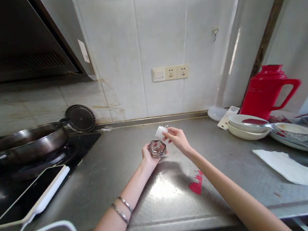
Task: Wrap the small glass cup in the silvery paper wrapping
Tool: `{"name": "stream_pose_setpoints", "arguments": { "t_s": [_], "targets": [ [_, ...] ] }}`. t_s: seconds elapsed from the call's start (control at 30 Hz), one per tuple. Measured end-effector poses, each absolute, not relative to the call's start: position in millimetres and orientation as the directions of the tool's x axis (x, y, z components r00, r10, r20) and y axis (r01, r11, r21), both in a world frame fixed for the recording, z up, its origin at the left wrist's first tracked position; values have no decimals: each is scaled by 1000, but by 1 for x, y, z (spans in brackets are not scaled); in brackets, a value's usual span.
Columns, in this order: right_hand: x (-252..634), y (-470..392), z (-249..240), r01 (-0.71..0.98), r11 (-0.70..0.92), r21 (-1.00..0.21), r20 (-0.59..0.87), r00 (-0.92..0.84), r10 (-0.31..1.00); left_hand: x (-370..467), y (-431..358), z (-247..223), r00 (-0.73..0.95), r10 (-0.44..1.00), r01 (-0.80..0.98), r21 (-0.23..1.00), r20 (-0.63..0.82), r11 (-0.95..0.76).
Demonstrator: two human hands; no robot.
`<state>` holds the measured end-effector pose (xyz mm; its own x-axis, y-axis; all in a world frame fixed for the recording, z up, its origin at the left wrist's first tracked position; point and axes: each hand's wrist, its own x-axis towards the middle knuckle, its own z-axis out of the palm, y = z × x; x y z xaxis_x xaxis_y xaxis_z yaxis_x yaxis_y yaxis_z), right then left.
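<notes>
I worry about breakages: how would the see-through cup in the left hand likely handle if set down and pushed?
The see-through cup in the left hand is probably stiff and perhaps fragile, given its glassy shine. Its faceted sides would likely make it less apt to roll.

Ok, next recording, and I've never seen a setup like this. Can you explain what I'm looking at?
There is no machine here: these are a person's two bare hands, and the single picture comes from a camera worn on their head, looking forward and down. The left hand holds a small tinted glass vessel. The right hand holds a white wad, its material unclear, just above it. On the metal counter lie a red cut-out and, to the right, a white paper sheet, with stacked bowls and a red flask behind. On the left, a pan sits on the stove.
</notes>
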<state>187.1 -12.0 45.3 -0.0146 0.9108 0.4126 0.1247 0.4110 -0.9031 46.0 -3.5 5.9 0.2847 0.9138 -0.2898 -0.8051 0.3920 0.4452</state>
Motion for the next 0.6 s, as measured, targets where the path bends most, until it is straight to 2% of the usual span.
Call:
{"name": "stream_pose_setpoints", "arguments": {
  "t_s": [0.1,0.2,0.43,0.6],
  "targets": [
    [200,-1,36,239,494,-836,531,126,838,41,-7,11,277,922,-769,514,-270,381],
    [207,5,22,317,497,-808,559,146,816,38,-8,13,320,916,-748,528,-242,401],
    [206,2,13,426,480,-767,554,62,831,41,-7,7,417,881,-681,565,-224,466],
    [204,-2,17,446,477,-757,510,-52,859,42,-5,13,483,825,-603,571,-293,556]
  ]
}}
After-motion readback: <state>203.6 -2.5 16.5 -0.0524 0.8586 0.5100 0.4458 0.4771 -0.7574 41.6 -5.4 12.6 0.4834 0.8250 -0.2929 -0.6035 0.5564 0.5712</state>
